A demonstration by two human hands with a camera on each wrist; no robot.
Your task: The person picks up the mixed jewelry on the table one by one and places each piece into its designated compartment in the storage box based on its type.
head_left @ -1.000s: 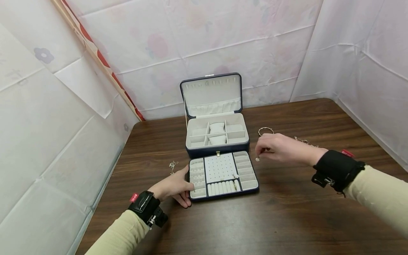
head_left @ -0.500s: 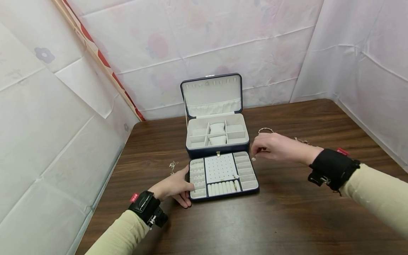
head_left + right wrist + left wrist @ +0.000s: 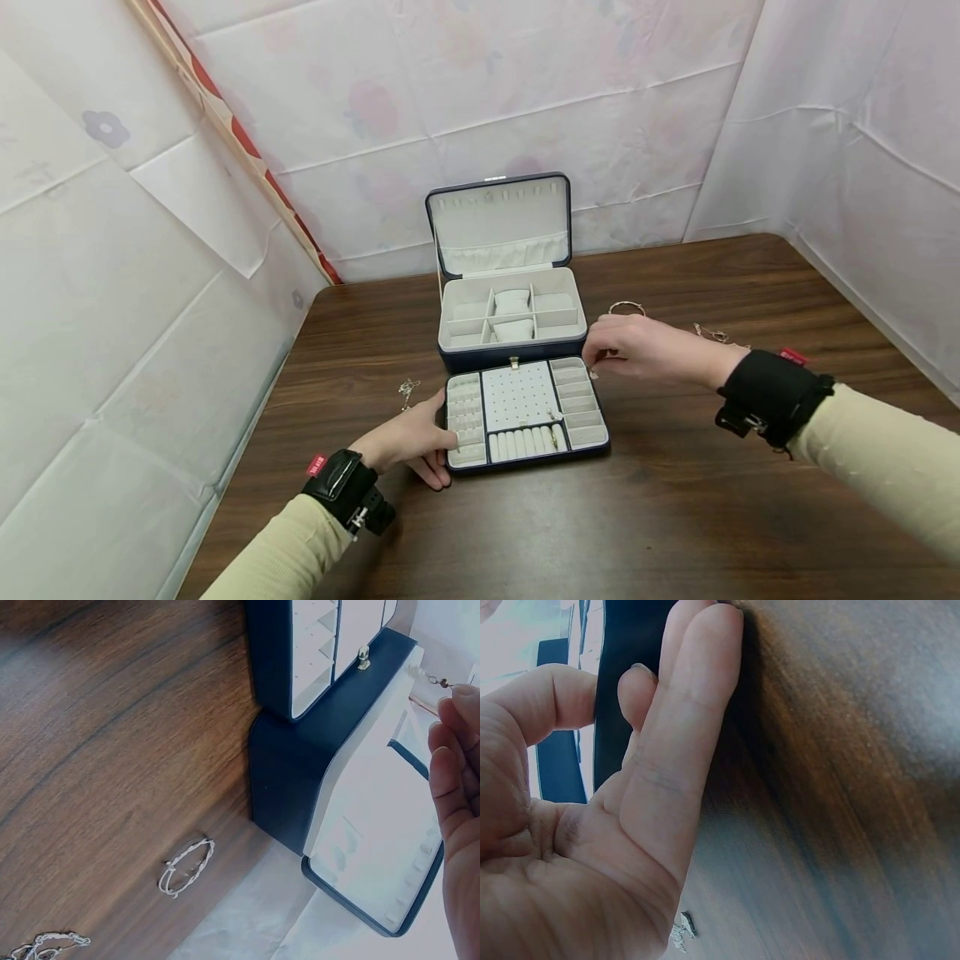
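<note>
Sideways, earring (image 3: 429, 676) between fingers (image 3: 459, 701).

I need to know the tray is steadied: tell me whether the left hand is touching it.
Touching. In the head view the left hand lies against the tray's left edge; the left wrist view shows straight fingers pressed on its dark side wall.

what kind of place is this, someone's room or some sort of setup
Probably a staged recording corner, not a lived-in room: pale flower-printed sheets hang as walls round a dark wooden table, which bears an open navy jewellery box with pale lining, its removable tray and loose jewellery.
</note>
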